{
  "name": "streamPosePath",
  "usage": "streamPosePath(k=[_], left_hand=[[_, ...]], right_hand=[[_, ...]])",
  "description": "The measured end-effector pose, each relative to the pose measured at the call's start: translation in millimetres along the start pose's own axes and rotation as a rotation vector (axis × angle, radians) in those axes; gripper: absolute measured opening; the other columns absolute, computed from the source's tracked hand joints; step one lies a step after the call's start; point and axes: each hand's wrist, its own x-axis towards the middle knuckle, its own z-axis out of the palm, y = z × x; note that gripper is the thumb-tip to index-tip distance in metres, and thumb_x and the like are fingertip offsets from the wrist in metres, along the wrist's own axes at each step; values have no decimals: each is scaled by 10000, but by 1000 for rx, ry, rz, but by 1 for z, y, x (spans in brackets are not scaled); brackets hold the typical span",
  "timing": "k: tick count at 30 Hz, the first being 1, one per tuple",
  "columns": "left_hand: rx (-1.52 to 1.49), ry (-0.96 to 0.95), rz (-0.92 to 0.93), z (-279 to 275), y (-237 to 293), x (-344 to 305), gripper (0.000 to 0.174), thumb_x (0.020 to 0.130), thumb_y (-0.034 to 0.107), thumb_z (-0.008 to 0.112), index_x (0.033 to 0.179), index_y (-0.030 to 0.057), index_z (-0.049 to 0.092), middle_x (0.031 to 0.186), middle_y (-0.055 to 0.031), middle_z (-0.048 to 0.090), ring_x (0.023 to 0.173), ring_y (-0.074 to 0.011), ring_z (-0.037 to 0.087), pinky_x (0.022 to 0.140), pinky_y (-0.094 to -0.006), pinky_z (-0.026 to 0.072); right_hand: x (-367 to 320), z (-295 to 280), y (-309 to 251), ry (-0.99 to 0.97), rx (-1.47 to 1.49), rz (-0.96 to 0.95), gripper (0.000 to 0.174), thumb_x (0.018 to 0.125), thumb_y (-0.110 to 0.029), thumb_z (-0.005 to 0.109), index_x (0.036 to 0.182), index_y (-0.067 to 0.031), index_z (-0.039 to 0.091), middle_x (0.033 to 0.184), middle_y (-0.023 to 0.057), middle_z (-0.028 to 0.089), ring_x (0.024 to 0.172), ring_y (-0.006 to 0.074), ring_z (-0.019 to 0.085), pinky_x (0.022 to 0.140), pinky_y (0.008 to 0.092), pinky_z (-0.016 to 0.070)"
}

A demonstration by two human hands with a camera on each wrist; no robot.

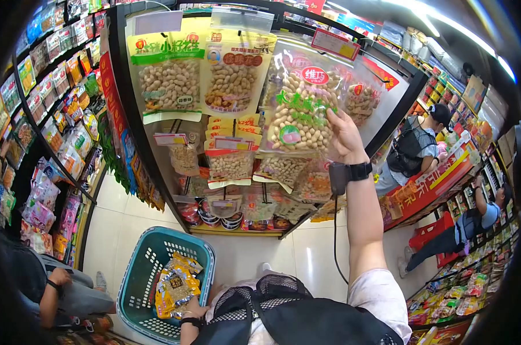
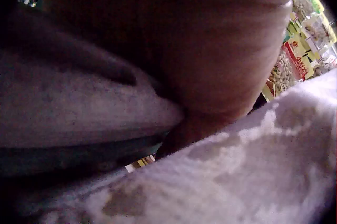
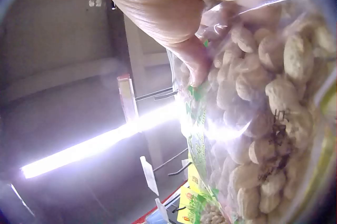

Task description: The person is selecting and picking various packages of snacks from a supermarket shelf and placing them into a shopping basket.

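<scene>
The right hand (image 1: 348, 137) has its thumb bent onto the front of a clear peanut bag (image 1: 300, 98), pinching its right edge; the other fingers are partly hidden by the bag. That bag hangs upright to the left of these fingertips. A black wrist strap (image 1: 361, 171) lies just below the hand. Above the fingers, a red-edged price tag (image 1: 335, 44) juts out over the bag's top; behind them, another peanut bag (image 1: 361, 95) is partly covered by the pinched one. Farther left of the fingers hang a cream peanut bag (image 1: 237, 75) and a green-banded bag (image 1: 168, 75), with smaller packs (image 1: 280, 169) beneath. The rack's black post (image 1: 394, 112) slants past on the right, with a person wearing a backpack (image 1: 407, 149) beyond. Well below, the left hand (image 1: 196, 310) is at the side of a teal basket (image 1: 135, 282), beside yellow packets (image 1: 177, 287) lying inside; whether its fingers grip anything, I cannot tell.
</scene>
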Motion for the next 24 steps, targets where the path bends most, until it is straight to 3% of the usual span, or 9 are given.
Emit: streamPosePath(k=[3, 5, 10, 14, 16, 17, 19, 20, 24], left_hand=[[-19, 19, -53, 11, 4, -1, 798, 567, 279, 781, 1221, -29, 443, 1158, -237, 544, 1073, -340, 537, 930, -366, 426], [-15, 22, -80, 19, 6, -5, 815, 565, 286, 787, 1231, -25, 435, 1168, -235, 537, 1081, -339, 531, 932, -366, 424], [51, 50, -156, 5, 28, -10, 862, 565, 302, 800, 1264, -7, 401, 1201, -225, 512, 1109, -342, 508, 946, -370, 412], [46, 127, -194, 16, 30, -26, 852, 565, 306, 801, 1261, 27, 399, 1163, -232, 535, 1076, -373, 520, 918, -407, 425], [174, 129, -194, 14, 38, -22, 877, 592, 435, 760, 1280, 35, 390, 1192, -233, 518, 1110, -381, 496, 955, -432, 388], [464, 383, 18, 26, 32, -36, 889, 597, 482, 744, 1282, 34, 395, 1235, -229, 489, 1142, -370, 473, 968, -436, 373], [49, 158, -150, 14, 41, -30, 936, 594, 508, 747, 1289, -1, 381, 1289, -243, 433, 1183, -364, 431, 992, -409, 355], [-181, 145, -46, 9, 25, -17, 969, 598, 529, 742, 1296, -28, 367, 1294, -249, 425, 1193, -358, 426, 1003, -384, 345], [-378, 199, -137, 25, -10, -17, 835, 713, 570, 645, 1256, -24, 427, 1273, -248, 448, 1199, -342, 418, 1010, -374, 313]], right_hand=[[24, -10, 5, -3, -62, 1, 370, 892, -131, 550, 1224, 0, 448, 1114, 84, 571, 970, 143, 567, 851, 286, 470], [36, -12, 15, 234, -333, -100, 466, 867, -131, 586, 1263, 9, 384, 1087, 107, 574, 912, 157, 576, 799, 267, 479], [7, -16, 16, 305, -574, -375, 613, 879, -118, 563, 1358, 13, 203, 1363, 207, 332, 1228, 267, 390, 989, 337, 362], [-55, 0, 21, 252, -606, -433, 565, 864, -48, 546, 1343, -12, 251, 1358, 185, 338, 1250, 291, 367, 1007, 381, 337], [-91, -6, 41, 253, -667, -484, 473, 868, -24, 523, 1296, -20, 321, 1289, 159, 420, 1156, 260, 471, 965, 346, 383], [-117, -2, 54, 261, -713, -429, 442, 874, -3, 503, 1282, -18, 333, 1259, 159, 445, 1104, 242, 511, 944, 332, 401], [-149, 0, 88, 186, -668, -278, 402, 881, 12, 484, 1257, -6, 342, 1221, 159, 465, 1042, 205, 536, 907, 317, 431], [-162, 0, 106, 153, -633, -160, 363, 885, 1, 486, 1230, -4, 373, 1186, 148, 492, 1022, 198, 543, 885, 309, 439], [-220, -26, 160, -108, -842, 247, 217, 881, -61, 527, 1088, -4, 498, 991, 80, 601, 883, 146, 585, 762, 252, 448]])
